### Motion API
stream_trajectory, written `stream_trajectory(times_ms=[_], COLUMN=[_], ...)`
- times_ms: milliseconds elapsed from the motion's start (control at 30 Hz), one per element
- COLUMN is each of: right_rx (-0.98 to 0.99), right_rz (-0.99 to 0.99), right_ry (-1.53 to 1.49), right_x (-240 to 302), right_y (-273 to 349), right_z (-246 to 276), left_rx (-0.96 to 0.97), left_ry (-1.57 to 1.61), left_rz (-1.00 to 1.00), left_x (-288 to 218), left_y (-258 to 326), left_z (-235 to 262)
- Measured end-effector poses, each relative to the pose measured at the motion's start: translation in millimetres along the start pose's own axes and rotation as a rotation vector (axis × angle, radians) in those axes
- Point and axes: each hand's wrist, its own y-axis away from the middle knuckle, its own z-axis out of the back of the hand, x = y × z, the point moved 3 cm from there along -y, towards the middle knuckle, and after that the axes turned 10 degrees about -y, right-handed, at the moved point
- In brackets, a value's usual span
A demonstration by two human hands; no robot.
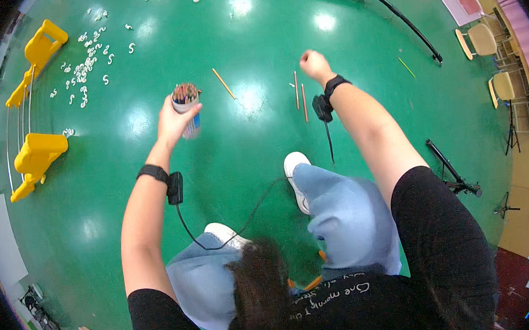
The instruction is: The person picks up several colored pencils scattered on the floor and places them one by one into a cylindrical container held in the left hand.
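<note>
In my left hand (174,119) is a clear cylindrical tub (191,128) packed with coloured pencils (184,93), their ends sticking up from the top. My fingers wrap round its side. Further right, my right hand (315,66) is held out over the floor with its fingers curled closed; whatever they may hold is hidden. Below and left of it, a reddish pencil (296,91) and a brownish pencil (304,103) lie side by side on the floor. An orange-yellow pencil (223,84) lies between my hands, and a yellow-green pencil (406,67) lies far right.
Many white number-shaped pieces (83,71) are scattered on the green floor (256,147) at far left, near a yellow frame (46,152). Black stand legs (382,4) reach in from the far right. Another black stand (454,170) and chairs (480,39) are at right. A cable (250,219) trails between my wrists.
</note>
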Motion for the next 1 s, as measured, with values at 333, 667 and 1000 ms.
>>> stream_trajectory(times_ms=[333, 667, 1000], right_rx=[0.256, 0.151, -0.292], right_rz=[-0.201, -0.527, -0.372], right_ry=[0.214, 0.045, -0.185], right_x=[-121.3, -119.1, -119.5], right_y=[9.0, 20.8, -25.4], right_z=[-97.5, -142.1, -134.7], left_rx=[0.089, -0.179, -0.477], left_ry=[0.019, 0.101, 0.042], left_rz=[-0.120, 0.154, 0.427], left_x=[-12.3, 63.6, 178.3], left_y=[-1.2, 60.7, 92.7], left_z=[56.4, 116.3, 92.1])
